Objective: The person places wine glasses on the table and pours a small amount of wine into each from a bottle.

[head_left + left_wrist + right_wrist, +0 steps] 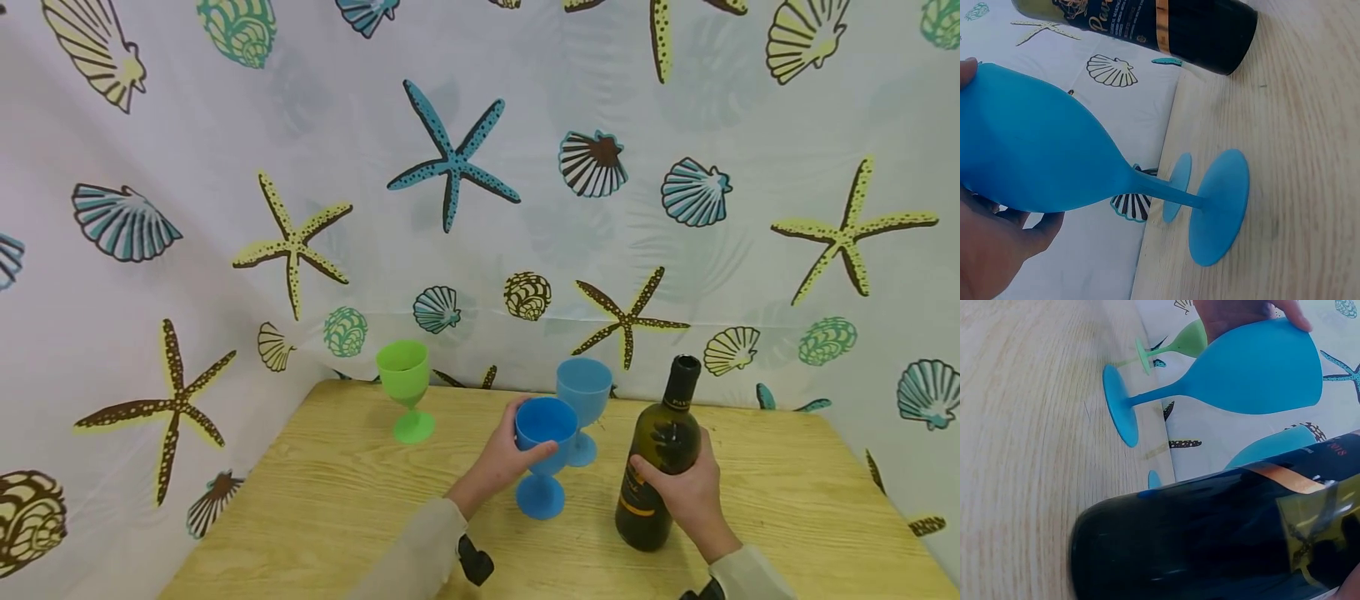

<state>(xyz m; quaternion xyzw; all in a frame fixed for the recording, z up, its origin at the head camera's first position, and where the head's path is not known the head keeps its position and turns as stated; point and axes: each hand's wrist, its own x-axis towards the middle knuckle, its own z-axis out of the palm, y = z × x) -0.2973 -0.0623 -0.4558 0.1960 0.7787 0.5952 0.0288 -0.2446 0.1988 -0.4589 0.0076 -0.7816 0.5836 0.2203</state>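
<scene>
Pale sleeves (416,550) lie nearest the camera. From my remote station I see the left hand (508,454) gripping the dark-blue goblet (562,460) round its bowl, presumably to steady its wide top, and the right hand (696,492) clasping the bottle (665,440) about its body, likely for sure purchase. Whether either base touches the tabletop (315,508), I cannot tell. The light-blue goblet (583,393) stands just behind; the green goblet (404,381) stands well apart, perhaps leaving working room.
</scene>
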